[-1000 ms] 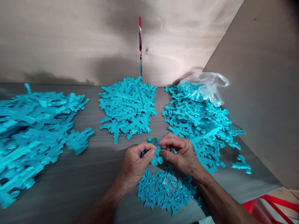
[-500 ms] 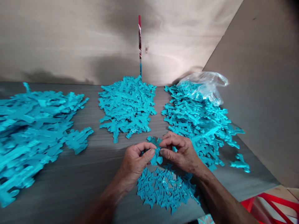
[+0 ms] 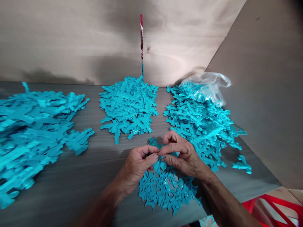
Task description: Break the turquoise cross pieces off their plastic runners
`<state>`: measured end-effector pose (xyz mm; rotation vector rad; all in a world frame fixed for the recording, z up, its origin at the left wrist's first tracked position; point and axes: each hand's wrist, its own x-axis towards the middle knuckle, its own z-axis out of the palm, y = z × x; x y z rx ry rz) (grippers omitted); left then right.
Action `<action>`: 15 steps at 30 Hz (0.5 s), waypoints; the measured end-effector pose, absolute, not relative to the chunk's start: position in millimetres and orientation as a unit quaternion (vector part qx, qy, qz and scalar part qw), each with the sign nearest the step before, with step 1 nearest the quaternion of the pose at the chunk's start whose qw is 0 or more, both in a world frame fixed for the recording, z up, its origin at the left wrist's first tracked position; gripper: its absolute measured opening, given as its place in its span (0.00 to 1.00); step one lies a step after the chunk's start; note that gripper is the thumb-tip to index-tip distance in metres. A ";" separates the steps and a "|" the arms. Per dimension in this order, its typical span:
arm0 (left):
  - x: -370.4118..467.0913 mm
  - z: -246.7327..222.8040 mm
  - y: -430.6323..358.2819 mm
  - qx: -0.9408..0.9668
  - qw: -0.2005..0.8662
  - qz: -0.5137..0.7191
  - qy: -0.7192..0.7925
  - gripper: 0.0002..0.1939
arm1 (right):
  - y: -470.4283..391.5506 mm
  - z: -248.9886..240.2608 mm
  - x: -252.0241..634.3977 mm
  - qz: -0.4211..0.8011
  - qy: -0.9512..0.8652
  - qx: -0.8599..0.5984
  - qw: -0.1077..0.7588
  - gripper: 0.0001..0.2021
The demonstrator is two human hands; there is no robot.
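Note:
My left hand point(image 3: 140, 162) and my right hand point(image 3: 183, 156) meet fingertip to fingertip above the table. Both are closed in a pinch on a small turquoise piece point(image 3: 163, 166), mostly hidden by the fingers. My right index finger and thumb are on its right side, with another finger raised above. Just below the hands lies a spread of small, star-like turquoise pieces point(image 3: 165, 190) with pointed corners. Beyond the fingertips, more turquoise pieces point(image 3: 152, 142) lie on the table, partly covered by my hands.
Large heaps of flat turquoise parts stand at the left point(image 3: 40, 126), centre point(image 3: 129, 107) and right point(image 3: 196, 116). A clear plastic bag point(image 3: 213, 85) rests on the right heap. A thin upright strip point(image 3: 141, 41) stands behind the centre heap. A red frame point(image 3: 274, 201) shows beyond the table's edge.
My right fingertips have come in to the left and touch the left ones at the small piece. My right index finger has lowered a little. The heaps have not moved.

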<state>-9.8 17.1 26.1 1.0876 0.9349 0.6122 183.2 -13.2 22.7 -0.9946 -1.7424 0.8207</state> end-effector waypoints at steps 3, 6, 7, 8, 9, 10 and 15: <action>-9.9 28.7 16.2 0.502 0.713 0.267 0.411 0.10 | -14.3 25.2 183.9 0.348 -0.718 -0.399 0.453 0.09; -9.9 28.5 15.8 0.500 0.719 0.258 0.407 0.11 | -15.2 27.7 184.0 0.381 -0.716 -0.381 0.443 0.08; -9.7 28.2 15.7 0.495 0.724 0.254 0.408 0.12 | -15.5 28.7 184.3 0.395 -0.711 -0.377 0.443 0.07; -9.5 28.2 15.7 0.491 0.728 0.252 0.408 0.12 | -15.6 29.8 184.9 0.410 -0.703 -0.376 0.444 0.06; -9.4 28.5 15.6 0.487 0.731 0.252 0.407 0.12 | -15.7 30.8 186.0 0.424 -0.690 -0.378 0.449 0.06; -9.3 29.1 15.6 0.484 0.731 0.256 0.407 0.11 | -15.6 31.7 187.6 0.435 -0.672 -0.385 0.459 0.05; -10.8 32.3 15.7 0.447 0.746 0.266 0.416 0.13 | -12.7 29.9 200.6 0.445 -0.547 -0.446 0.551 0.03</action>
